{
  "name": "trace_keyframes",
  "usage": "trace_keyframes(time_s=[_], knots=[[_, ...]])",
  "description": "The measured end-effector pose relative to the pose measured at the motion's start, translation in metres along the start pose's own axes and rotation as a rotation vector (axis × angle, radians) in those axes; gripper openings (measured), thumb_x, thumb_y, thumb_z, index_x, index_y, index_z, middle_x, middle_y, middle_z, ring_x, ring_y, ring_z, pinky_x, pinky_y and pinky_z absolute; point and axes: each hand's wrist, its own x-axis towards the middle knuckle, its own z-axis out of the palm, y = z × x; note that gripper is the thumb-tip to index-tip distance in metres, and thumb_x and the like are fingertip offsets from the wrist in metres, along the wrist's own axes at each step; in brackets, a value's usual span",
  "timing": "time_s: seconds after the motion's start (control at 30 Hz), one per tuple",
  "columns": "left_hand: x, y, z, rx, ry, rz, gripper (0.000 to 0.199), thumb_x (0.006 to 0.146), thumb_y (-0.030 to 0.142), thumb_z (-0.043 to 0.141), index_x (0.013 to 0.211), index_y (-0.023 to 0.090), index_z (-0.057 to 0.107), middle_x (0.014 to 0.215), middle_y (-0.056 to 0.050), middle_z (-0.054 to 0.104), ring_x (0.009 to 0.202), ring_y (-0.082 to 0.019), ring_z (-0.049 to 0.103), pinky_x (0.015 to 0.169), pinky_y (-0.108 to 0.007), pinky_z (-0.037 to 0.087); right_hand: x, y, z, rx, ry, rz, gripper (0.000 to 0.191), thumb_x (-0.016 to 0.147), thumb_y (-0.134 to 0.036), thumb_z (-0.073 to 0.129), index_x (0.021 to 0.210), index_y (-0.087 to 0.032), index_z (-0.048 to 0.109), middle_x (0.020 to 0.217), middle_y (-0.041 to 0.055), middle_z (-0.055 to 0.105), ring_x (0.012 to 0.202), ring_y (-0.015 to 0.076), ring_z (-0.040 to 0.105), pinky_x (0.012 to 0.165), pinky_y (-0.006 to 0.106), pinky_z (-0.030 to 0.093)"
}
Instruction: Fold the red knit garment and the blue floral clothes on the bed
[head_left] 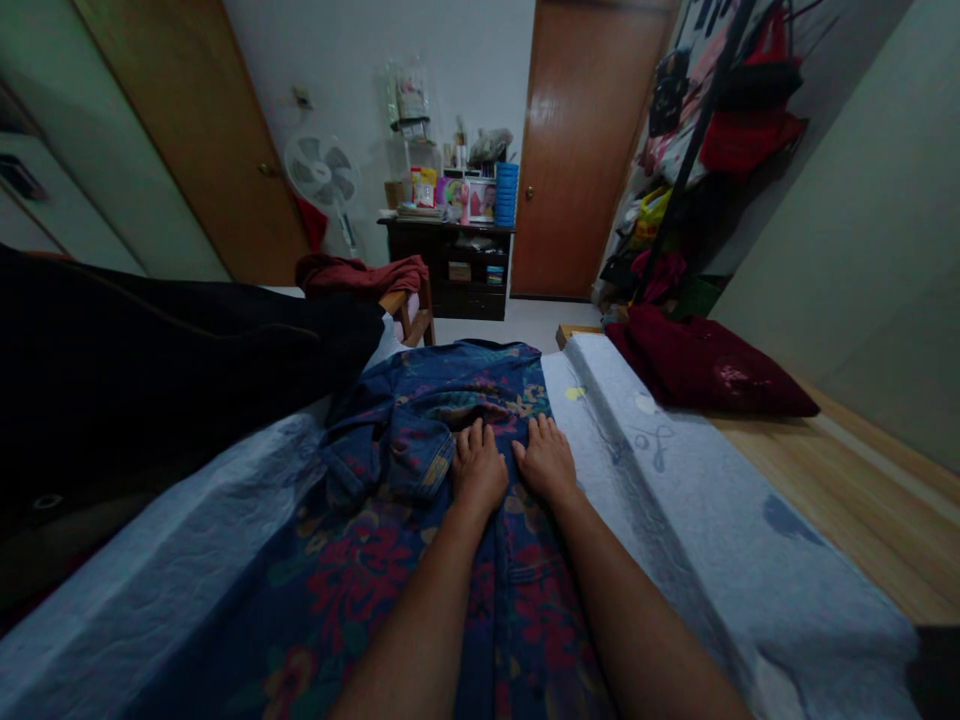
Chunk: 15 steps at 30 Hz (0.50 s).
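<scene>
A dark blue garment with red and green flowers (367, 570) lies spread over the bed, with one sleeve folded in across its left part. My left hand (478, 465) rests palm down on the cloth beside the folded sleeve's cuff (435, 462), its fingers stretched forward. Close to it on the right, my right hand (546, 458) presses flat near the garment's right edge, thumb apart from the fingers. Neither hand grips anything that I can see.
Black clothing (150, 390) is heaped on the left. A folded maroon garment (709, 362) sits at the right on the wooden bed board (862, 490). The pale bed sheet (675, 520) has a raised fold. Beyond are a chair (420, 318), fan (322, 170) and dark cabinet (450, 290).
</scene>
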Motion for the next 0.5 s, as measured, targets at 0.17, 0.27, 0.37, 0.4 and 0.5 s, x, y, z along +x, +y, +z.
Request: trace_keyframes(time_s=[0.17, 0.27, 0.37, 0.4, 0.5], knots=[[0.004, -0.002, 0.008, -0.02, -0.035, 0.212, 0.054, 0.09, 0.009, 0.032, 0.143, 0.015, 0.042, 0.155, -0.009, 0.034, 0.145, -0.022, 0.024, 0.118, -0.043, 0.023, 0.013, 0.003, -0.011, -0.007, -0.018, -0.033, 0.048, 0.093, -0.033, 0.037, 0.133, -0.01, 0.053, 0.141, 0.0186, 0.05, 0.131, 0.0287, 0.044, 0.108, 0.038, 0.03], [0.005, -0.005, 0.011, -0.043, -0.104, 0.234, 0.055, 0.089, 0.009, 0.033, 0.142, 0.017, 0.043, 0.152, -0.007, 0.04, 0.144, -0.02, 0.028, 0.116, -0.044, 0.026, 0.026, 0.004, -0.014, -0.005, -0.011, -0.06, 0.042, 0.093, -0.028, 0.036, 0.124, -0.011, 0.059, 0.131, 0.0179, 0.058, 0.123, 0.0273, 0.052, 0.104, 0.036, 0.034], [0.003, -0.004, 0.01, -0.027, -0.106, 0.221, 0.052, 0.089, 0.014, 0.037, 0.141, 0.018, 0.045, 0.152, -0.007, 0.04, 0.144, -0.021, 0.028, 0.117, -0.048, 0.023, 0.038, 0.005, -0.009, 0.011, 0.007, -0.114, 0.047, 0.094, -0.027, 0.037, 0.136, -0.009, 0.049, 0.147, 0.0161, 0.044, 0.135, 0.0265, 0.039, 0.109, 0.037, 0.029], [0.002, -0.004, 0.009, -0.022, -0.102, 0.222, 0.052, 0.089, 0.016, 0.038, 0.141, 0.017, 0.045, 0.152, -0.007, 0.039, 0.144, -0.022, 0.027, 0.117, -0.049, 0.022, 0.041, 0.006, -0.007, 0.019, 0.01, -0.127, 0.049, 0.094, -0.028, 0.037, 0.138, -0.009, 0.046, 0.15, 0.0149, 0.039, 0.138, 0.026, 0.035, 0.111, 0.037, 0.027], [0.0, -0.002, 0.007, -0.021, -0.096, 0.225, 0.051, 0.09, 0.019, 0.04, 0.141, 0.017, 0.044, 0.153, -0.008, 0.038, 0.144, -0.022, 0.027, 0.117, -0.05, 0.022, 0.052, 0.009, -0.001, 0.038, 0.013, -0.138, 0.05, 0.097, -0.032, 0.034, 0.141, -0.011, 0.043, 0.152, 0.014, 0.037, 0.14, 0.025, 0.031, 0.112, 0.039, 0.024]])
